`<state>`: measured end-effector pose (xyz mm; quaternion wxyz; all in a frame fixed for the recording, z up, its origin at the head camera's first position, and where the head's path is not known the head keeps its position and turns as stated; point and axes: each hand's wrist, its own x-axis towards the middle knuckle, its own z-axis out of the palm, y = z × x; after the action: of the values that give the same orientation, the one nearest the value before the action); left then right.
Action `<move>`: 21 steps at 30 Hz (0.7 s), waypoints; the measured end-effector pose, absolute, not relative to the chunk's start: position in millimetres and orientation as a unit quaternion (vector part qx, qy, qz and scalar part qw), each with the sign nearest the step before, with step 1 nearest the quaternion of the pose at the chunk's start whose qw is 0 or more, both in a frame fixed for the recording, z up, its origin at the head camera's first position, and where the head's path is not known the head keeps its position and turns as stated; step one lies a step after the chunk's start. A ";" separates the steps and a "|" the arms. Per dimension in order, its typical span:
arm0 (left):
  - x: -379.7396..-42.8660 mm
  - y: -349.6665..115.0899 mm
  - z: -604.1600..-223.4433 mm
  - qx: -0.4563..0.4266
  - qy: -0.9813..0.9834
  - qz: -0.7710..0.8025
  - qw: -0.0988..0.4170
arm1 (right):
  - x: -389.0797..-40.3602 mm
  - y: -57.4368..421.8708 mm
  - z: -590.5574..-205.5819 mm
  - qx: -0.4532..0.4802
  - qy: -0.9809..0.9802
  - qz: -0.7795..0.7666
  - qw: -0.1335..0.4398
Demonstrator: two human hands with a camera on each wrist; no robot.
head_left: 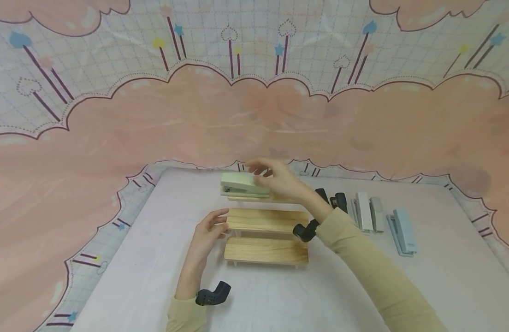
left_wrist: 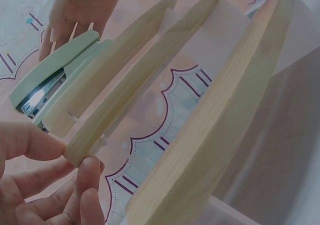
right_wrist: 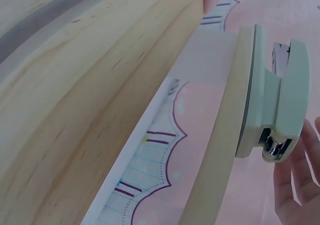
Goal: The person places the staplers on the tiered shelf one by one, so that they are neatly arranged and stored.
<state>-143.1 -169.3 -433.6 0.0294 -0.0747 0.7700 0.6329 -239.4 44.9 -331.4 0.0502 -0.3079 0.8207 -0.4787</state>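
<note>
A three-tier wooden display shelf (head_left: 268,220) stands on the white table. On its top board lies a pale green stapler (head_left: 240,180), its front end jutting past the board's left end. My right hand (head_left: 282,179) is at the stapler's rear end, fingers loosely extended; the right wrist view shows these fingers (right_wrist: 300,170) reaching along the stapler's far side. With thumb and fingers, my left hand (left_wrist: 47,177) pinches the left end of the middle board (left_wrist: 85,140). The lowest board (head_left: 266,251) is nearest me.
To the right of the shelf several more staplers lie in a row: a light blue stapler (head_left: 403,232), a grey stapler (head_left: 376,214), a white stapler (head_left: 363,211) and a black stapler (head_left: 340,201). A patterned pink cloth (head_left: 254,122) hangs behind the table.
</note>
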 end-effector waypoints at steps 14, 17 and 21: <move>-142.9 -169.4 -433.8 -0.073 0.771 0.632 0.032 | -239.1 76.8 -334.5 -0.285 0.825 -0.488 -0.007; -143.3 -169.1 -433.8 -0.075 0.770 0.633 0.031 | -238.0 85.5 -335.1 -0.280 0.833 -0.477 -0.019; -143.8 -168.3 -433.9 -0.080 0.769 0.633 0.031 | -237.1 99.7 -337.6 -0.270 0.840 -0.470 -0.020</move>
<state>-143.8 -168.3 -433.9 0.0305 -0.0803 0.7693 0.6331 -237.1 99.7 -337.6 -0.0201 -0.2701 0.8401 -0.4701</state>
